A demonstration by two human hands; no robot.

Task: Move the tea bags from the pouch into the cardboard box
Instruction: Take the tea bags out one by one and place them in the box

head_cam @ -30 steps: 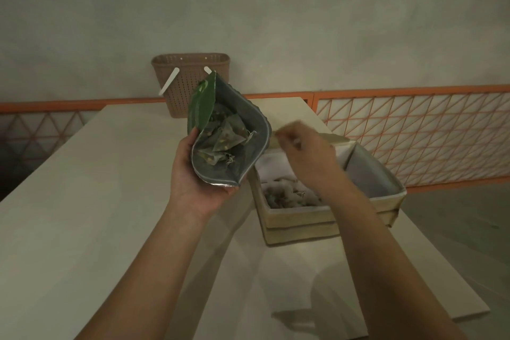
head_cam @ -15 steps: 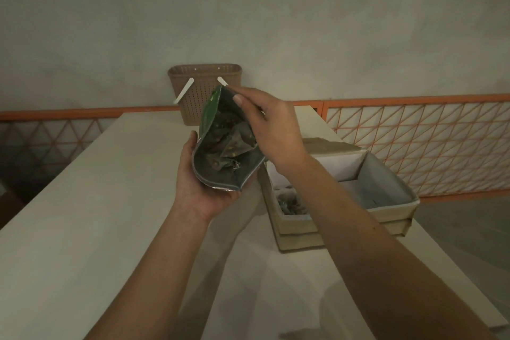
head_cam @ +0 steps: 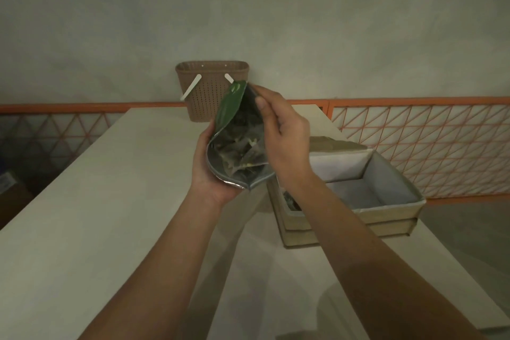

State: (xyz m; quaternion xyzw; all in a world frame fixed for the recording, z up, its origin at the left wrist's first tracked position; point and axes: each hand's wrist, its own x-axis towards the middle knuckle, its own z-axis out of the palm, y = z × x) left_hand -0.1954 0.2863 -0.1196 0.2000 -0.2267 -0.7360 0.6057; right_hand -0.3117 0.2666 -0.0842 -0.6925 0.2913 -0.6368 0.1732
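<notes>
Legible text, labels, brands, numbers, signs: none.

- Pouch [head_cam: 230, 110]: green outer face carries a pale mark near its top corner; too small and dim to read as lettering or a logo.
- Cardboard box [head_cam: 386, 212]: plain sides, no print visible.
- Woven basket [head_cam: 211, 91]: no tag or marking that reads.
- Tea bags [head_cam: 242, 152] inside the pouch: any tags too dark and small to make out.
- Dim object at the far left edge [head_cam: 5, 182]: possibly printed, but blurred and unreadable.
</notes>
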